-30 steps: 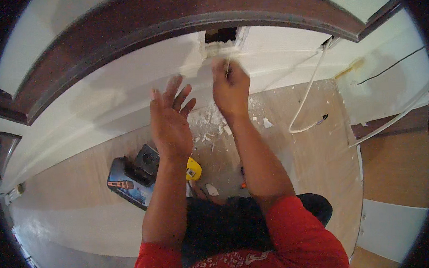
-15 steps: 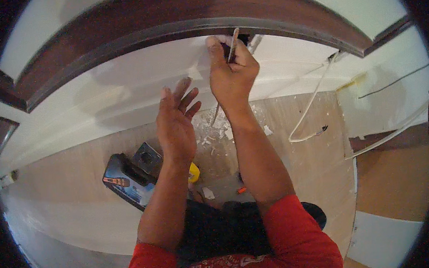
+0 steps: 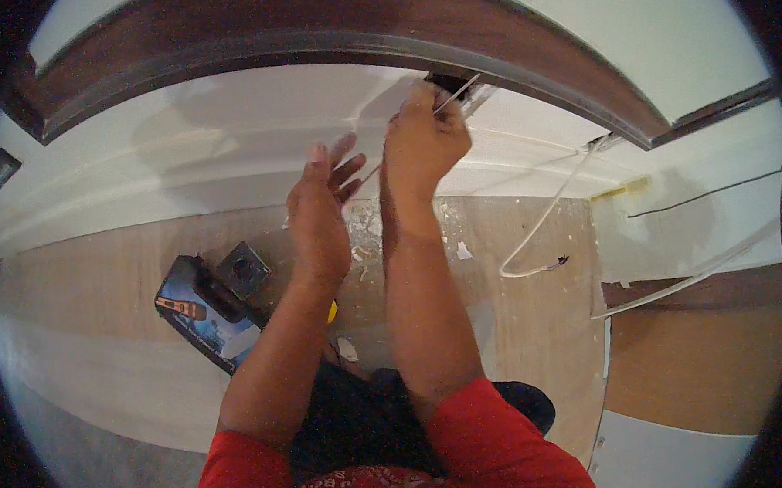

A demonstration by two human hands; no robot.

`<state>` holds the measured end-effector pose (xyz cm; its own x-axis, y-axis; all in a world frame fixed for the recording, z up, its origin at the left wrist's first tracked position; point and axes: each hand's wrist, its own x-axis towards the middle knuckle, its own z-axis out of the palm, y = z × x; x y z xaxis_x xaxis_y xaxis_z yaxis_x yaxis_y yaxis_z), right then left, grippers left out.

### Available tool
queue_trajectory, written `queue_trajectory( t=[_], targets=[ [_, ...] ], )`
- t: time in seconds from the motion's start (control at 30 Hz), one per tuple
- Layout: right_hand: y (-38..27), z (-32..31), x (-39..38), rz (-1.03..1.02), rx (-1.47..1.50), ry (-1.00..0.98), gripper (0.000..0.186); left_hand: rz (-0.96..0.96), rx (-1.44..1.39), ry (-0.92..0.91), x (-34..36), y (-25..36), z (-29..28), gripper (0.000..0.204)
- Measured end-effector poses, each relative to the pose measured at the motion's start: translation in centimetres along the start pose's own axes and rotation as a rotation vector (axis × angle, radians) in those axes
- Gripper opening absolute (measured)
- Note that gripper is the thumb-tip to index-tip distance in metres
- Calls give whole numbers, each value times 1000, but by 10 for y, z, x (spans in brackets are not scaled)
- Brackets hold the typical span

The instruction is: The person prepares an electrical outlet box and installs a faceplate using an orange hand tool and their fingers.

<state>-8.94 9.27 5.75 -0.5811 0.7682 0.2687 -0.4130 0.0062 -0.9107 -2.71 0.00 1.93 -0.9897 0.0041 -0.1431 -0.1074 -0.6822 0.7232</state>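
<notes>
My right hand [image 3: 423, 151], its fingers curled, grips a thin pale cable [image 3: 460, 92] beside a dark hole [image 3: 441, 80] in the white wall surface, under a dark brown wooden trim [image 3: 251, 32]. The cable's upper part slants up to the right past the hole. Its lower part comes out behind the right wrist, close to the fingertips of my left hand [image 3: 318, 217]. That left hand is raised with its palm turned inward and its fingers apart; I see nothing held in it.
On the wooden surface below lie a black-and-blue tool case [image 3: 189, 309], a dark square box [image 3: 244, 270] and white debris [image 3: 464, 251]. A loose white cable [image 3: 542, 215] hangs at the right, its end stripped. Another white cable [image 3: 664, 295] runs along the right side.
The view has shifted. My right hand has turned, and the cable in it now leans further right. My left hand stays raised, now nearer the cable's lower part.
</notes>
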Motion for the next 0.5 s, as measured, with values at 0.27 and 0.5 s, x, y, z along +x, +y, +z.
queue_trajectory(
  t=[0.27,0.5],
  targets=[
    [4,-25,-14,-15,-174,-103,23,77,177,31,2,14,-1,59],
    [-9,-23,3,-244,-263,-166,19,66,72,39,-3,13,1,59]
  ],
)
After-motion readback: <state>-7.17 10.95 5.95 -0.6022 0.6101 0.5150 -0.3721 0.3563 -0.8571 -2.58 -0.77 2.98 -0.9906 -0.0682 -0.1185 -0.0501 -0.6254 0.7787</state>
